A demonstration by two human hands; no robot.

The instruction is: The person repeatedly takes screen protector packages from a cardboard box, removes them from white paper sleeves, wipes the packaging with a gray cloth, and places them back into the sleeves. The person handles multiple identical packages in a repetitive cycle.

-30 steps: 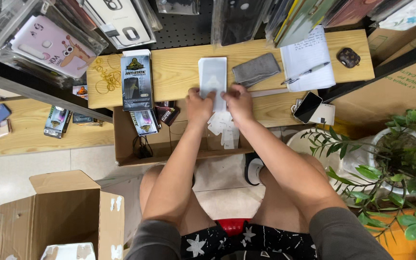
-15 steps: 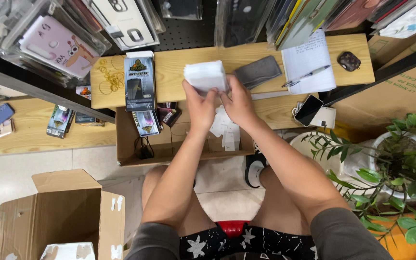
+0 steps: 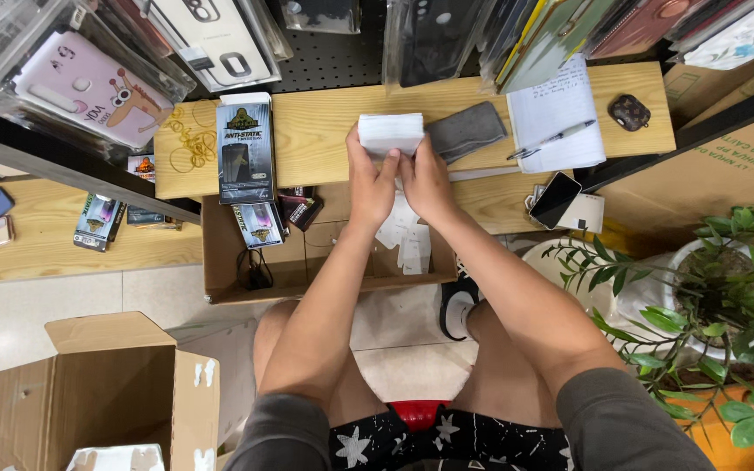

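Both hands — left hand (image 3: 370,179) and right hand (image 3: 423,179) — have lifted the white flat stack of packets (image 3: 390,133) higher, pinching its lower edge above the pale wooden shelf (image 3: 325,131).

Matt white paper stack (image 3: 390,133) (wooden shelf (image 3: 325,139))

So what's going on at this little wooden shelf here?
A seated person holds a stack of white packets in both hands, left hand and right hand, above a wooden shelf. A grey pouch, a notepad with pen and dark boxed packs lie on it; an open cardboard box sits below.
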